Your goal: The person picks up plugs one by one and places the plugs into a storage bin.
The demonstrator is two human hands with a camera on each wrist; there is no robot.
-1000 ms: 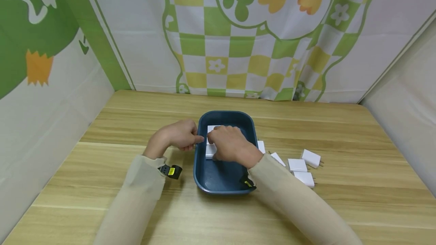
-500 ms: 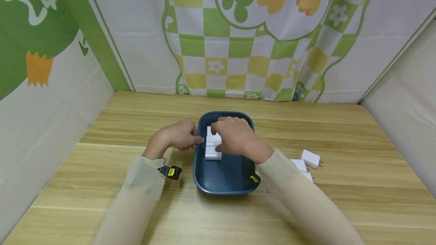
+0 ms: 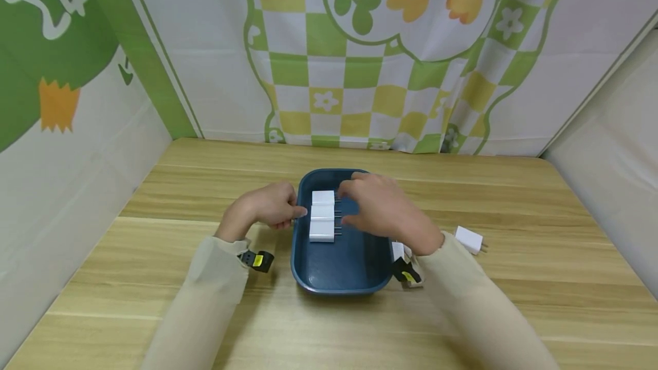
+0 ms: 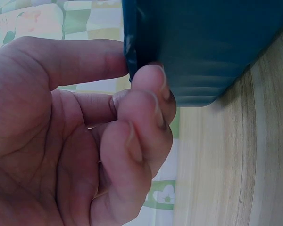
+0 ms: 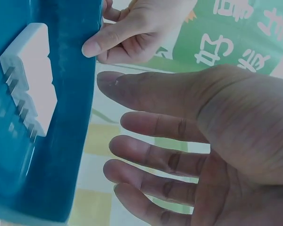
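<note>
Three white charger plugs lie in a column along the left side of a dark blue plastic bin, prongs pointing right. My left hand grips the bin's left rim, thumb inside and curled fingers against the outer wall, as the left wrist view shows. Over the right part of the bin is my right hand, its fingers apart and holding nothing. In the right wrist view the thumb and fingers of that hand are spread, and the plugs sit apart from them.
Right of the bin, another white charger plug lies on the wooden table. White plugs beside the bin are partly hidden by my right wrist and its black strap. A patterned curtain hangs behind the table.
My right hand has let go of the plugs and moved right, uncovering all three in the bin. The left hand keeps its place on the rim.
</note>
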